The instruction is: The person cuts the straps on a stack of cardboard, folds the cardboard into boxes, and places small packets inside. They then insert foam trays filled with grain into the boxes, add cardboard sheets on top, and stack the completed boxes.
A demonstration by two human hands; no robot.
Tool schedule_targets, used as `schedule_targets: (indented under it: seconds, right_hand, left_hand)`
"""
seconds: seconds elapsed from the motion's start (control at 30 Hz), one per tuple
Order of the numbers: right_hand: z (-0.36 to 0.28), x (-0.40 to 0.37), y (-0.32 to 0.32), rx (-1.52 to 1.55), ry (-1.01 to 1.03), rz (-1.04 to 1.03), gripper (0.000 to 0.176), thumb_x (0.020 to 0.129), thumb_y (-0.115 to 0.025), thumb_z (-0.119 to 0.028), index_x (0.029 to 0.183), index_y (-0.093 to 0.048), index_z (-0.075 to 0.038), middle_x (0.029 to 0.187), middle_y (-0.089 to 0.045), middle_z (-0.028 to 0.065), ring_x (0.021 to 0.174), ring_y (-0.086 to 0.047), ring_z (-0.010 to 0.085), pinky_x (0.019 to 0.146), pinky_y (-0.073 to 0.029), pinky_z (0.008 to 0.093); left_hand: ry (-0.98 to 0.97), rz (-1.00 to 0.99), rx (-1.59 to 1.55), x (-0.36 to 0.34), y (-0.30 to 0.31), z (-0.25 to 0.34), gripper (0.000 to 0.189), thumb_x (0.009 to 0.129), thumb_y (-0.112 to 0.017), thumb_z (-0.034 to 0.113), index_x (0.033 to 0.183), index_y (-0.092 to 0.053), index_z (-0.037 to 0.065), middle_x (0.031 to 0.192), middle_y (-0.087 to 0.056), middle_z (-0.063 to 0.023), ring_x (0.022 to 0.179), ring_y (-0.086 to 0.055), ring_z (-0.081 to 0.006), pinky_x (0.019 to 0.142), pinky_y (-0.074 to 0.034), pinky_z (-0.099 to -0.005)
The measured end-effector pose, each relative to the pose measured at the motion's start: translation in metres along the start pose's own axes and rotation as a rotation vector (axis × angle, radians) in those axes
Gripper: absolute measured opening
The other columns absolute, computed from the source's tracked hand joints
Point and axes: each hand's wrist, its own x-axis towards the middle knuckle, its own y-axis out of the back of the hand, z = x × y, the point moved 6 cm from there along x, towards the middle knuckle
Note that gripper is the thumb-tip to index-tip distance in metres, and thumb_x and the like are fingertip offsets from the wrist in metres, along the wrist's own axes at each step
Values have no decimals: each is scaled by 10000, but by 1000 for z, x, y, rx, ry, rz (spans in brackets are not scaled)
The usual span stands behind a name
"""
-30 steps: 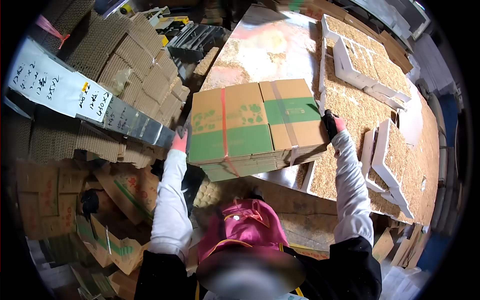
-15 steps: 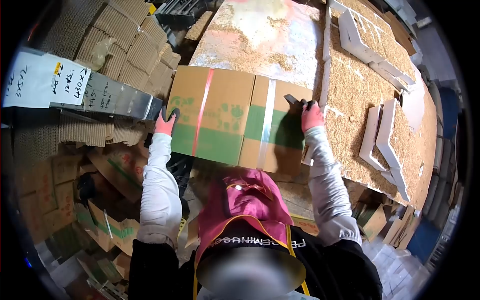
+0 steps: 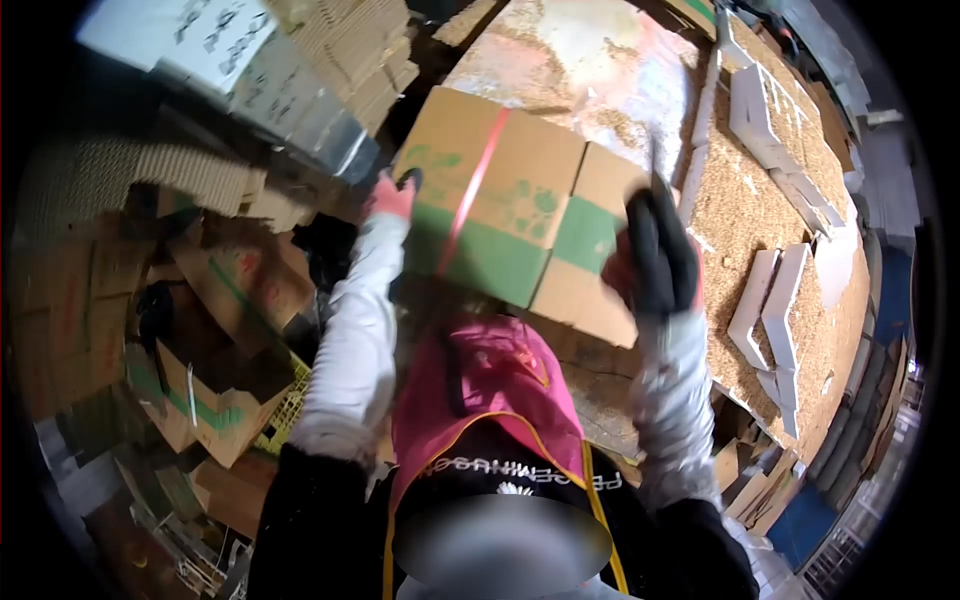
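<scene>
A bundle of flat cardboard (image 3: 500, 190) with green bands and green printing lies in front of me. A pink strap (image 3: 470, 195) crosses its left part. My left hand (image 3: 393, 193), in a pink and black glove, grips the bundle's left edge with the thumb on top. Above the right end is my right hand (image 3: 655, 260), also gloved and smeared by motion. Its fingers are closed round a knife (image 3: 656, 160) with a thin dark blade pointing away from me. The knife's handle is hidden in the glove.
Wood shavings and white foam pieces (image 3: 780, 310) cover the board (image 3: 745, 215) at right. Stacked corrugated cardboard (image 3: 350, 50) and a metal bar (image 3: 300, 105) with a handwritten paper (image 3: 190, 35) are at upper left. Opened cartons (image 3: 220, 400) lie at lower left.
My right hand has lifted off the cardboard, and the blade has swung to point away from me. The pale strap on the right part no longer shows. The view has shifted.
</scene>
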Motion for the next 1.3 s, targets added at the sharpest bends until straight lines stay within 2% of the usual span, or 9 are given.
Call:
schedule_targets:
  seconds: [0.1, 0.23, 0.57, 0.63, 0.73, 0.83, 1.03, 1.13, 1.3]
  right_hand:
    - [23, 86, 45, -419, -200, 467, 234, 804, -459, -279, 680, -461, -81, 479, -408, 29, 304, -334, 127, 280, -245, 263]
    - [55, 127, 66, -1698, 45, 647, 355, 791, -428, -340, 814, -584, -22, 801, -554, 225, 808, -532, 354, 731, -416, 400]
    - [151, 119, 16, -838, -417, 63, 348, 781, -491, -319, 959, -507, -20, 782, -586, 144, 761, -556, 292, 695, -428, 375]
    - [126, 101, -76, -1138, 562, -345, 307, 781, -531, -250, 974, -499, -14, 817, -560, 119, 797, -542, 227, 726, -426, 311]
    - [94, 82, -145, -848, -2, -53, 377, 768, -557, -290, 1011, -486, -11, 784, -559, 102, 745, -540, 211, 686, -423, 283]
    - [79, 101, -98, -2121, 373, 35, 309, 728, -561, -240, 978, -509, -66, 823, -573, 163, 750, -564, 278, 613, -445, 338]
    - [104, 23, -125, -1421, 734, -119, 254, 650, -598, -80, 882, -536, 1, 927, -540, 169, 861, -525, 301, 770, -406, 312]
    - [107, 14, -110, -973, 471, 7, 229, 682, -571, -35, 898, -538, 37, 810, -579, 96, 725, -534, 150, 696, -411, 233]
    - [145, -12, -52, -827, -45, 18, 171, 754, -548, -85, 897, -542, 10, 714, -572, 32, 685, -516, 84, 620, -420, 218]
  left_hand:
    - [-73, 22, -42, 20, -10, -23, 516, 755, -520, 318, 1153, -392, 16, 1083, -483, -193, 1007, -457, -317, 848, -357, -338]
    - [-244, -144, -308, 14, 1, -55, 354, 805, -438, 168, 1120, -430, 6, 1079, -497, -177, 998, -481, -256, 835, -366, -289]
    - [-131, 75, -376, -13, -14, -68, 356, 779, -453, 265, 1032, -493, 16, 952, -537, -190, 909, -489, -333, 774, -388, -356]
    - [-413, 215, -713, 27, -63, -109, 346, 774, -462, 246, 1024, -500, 10, 958, -536, -190, 908, -501, -313, 778, -387, -341]
    - [-233, 231, -585, -8, -35, -98, 384, 773, -458, 221, 1096, -445, 13, 1004, -507, -201, 932, -482, -312, 802, -377, -333]
    - [-389, 608, -446, -95, 104, -29, 493, 733, -493, 190, 1177, -365, 18, 1107, -423, -220, 1004, -412, -356, 874, -324, -384]
    - [-730, 252, -109, -188, 122, 17, 643, 653, -540, 118, 1224, -271, -9, 1231, -272, -231, 1117, -278, -387, 948, -199, -457]
    - [-306, -250, -931, -210, 50, -34, 500, 779, -455, 115, 1223, -274, -27, 1209, -333, -218, 1081, -385, -300, 923, -276, -318]
    - [-403, -382, -256, -223, 18, -71, 436, 744, -525, 288, 1131, -459, 97, 1155, -419, -146, 1013, -445, -272, 889, -327, -299]
